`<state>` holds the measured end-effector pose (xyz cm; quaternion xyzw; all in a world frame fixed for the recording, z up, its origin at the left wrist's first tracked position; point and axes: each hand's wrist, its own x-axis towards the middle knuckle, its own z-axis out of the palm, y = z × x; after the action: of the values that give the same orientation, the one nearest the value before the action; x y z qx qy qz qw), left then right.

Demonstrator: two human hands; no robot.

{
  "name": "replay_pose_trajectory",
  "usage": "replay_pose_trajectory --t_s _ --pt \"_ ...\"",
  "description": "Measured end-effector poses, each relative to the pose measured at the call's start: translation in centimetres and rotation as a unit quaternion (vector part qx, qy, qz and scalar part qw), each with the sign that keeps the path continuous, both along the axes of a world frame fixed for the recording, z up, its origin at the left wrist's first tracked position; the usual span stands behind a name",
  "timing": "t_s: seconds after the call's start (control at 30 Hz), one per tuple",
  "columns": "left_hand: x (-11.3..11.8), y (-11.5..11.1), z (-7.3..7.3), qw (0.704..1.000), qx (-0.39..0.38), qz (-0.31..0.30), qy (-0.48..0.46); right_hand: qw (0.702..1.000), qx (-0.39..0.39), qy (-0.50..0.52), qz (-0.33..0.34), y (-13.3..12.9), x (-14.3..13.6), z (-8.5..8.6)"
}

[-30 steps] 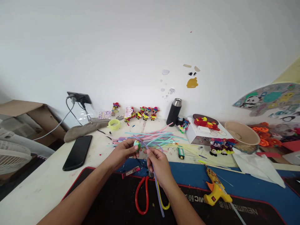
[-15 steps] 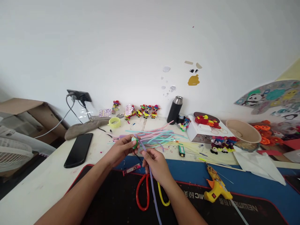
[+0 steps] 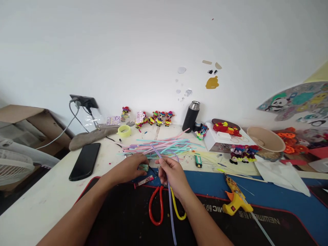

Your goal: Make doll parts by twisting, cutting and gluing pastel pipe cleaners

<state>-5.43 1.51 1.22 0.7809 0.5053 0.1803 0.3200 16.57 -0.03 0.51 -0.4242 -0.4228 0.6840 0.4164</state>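
As I take the right hand point(image 3: 172, 172) for the centre of my dial, with 12 o'clock pointing straight ahead to the wall, I have a purple chenille stem point(image 3: 173, 218) running through its grip. The stem's long axis slants from about 11 o'clock to just short of 6. Its short upper length, beyond the thumb, points to 11 and overlaps the pile of chenille stems point(image 3: 164, 148) in my view. The longer tail comes out below the hand and runs toward me, passing between the red and yellow handle loops of the scissors point(image 3: 161, 205), above the black mat point(image 3: 123, 212). That grip is pinched on the stem, thumb against curled fingers.

At 9 o'clock, the left hand point(image 3: 133, 167) sits palm down near the edge of the white surface point(image 3: 46, 205). A small pale green piece point(image 3: 144, 167) shows under its fingers, on the side facing the right hand; I cannot tell whether that grip is clenched on the piece or only resting over it.

A pink tube point(image 3: 144, 181) lies at 8, the hot glue gun point(image 3: 238, 201) between 3 and 4, and the black vacuum flask point(image 3: 191, 118) stands at 1.
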Motion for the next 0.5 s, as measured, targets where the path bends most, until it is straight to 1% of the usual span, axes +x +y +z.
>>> replay_pose_trajectory --t_s 0.07,0.13,0.2,0.27,0.3,0.4,0.43,0.5 --pt "0.1 -0.2 0.3 1.0 0.004 -0.012 0.008 1.0 0.0 -0.002 0.001 0.0 -0.1 0.0" --pt "0.2 -0.2 1.0 1.0 0.012 -0.009 -0.012 1.0 0.001 -0.004 0.003 -0.1 -0.1 0.0" --pt "0.3 -0.1 1.9 0.998 0.022 0.014 -0.06 1.0 0.005 -0.004 0.006 -0.1 -0.1 0.0" --pt "0.5 0.0 2.4 0.991 -0.013 0.042 -0.125 1.0 0.01 -0.006 0.012 -0.3 -0.1 0.1" --pt "0.7 0.0 2.6 0.984 -0.038 0.041 -0.171 1.0 0.011 -0.007 0.016 -0.4 -0.2 0.2" --pt "1.4 -0.2 2.4 0.95 -0.106 0.032 -0.293 0.999 0.017 -0.009 0.044 -0.9 -0.4 0.5" --pt "1.7 -0.3 2.2 0.941 -0.118 0.034 -0.316 0.998 0.02 -0.011 0.056 -1.0 -0.5 0.6" --pt "2.4 -0.5 1.9 0.933 -0.127 0.039 -0.336 0.997 0.022 -0.018 0.074 -1.2 -0.7 0.5"
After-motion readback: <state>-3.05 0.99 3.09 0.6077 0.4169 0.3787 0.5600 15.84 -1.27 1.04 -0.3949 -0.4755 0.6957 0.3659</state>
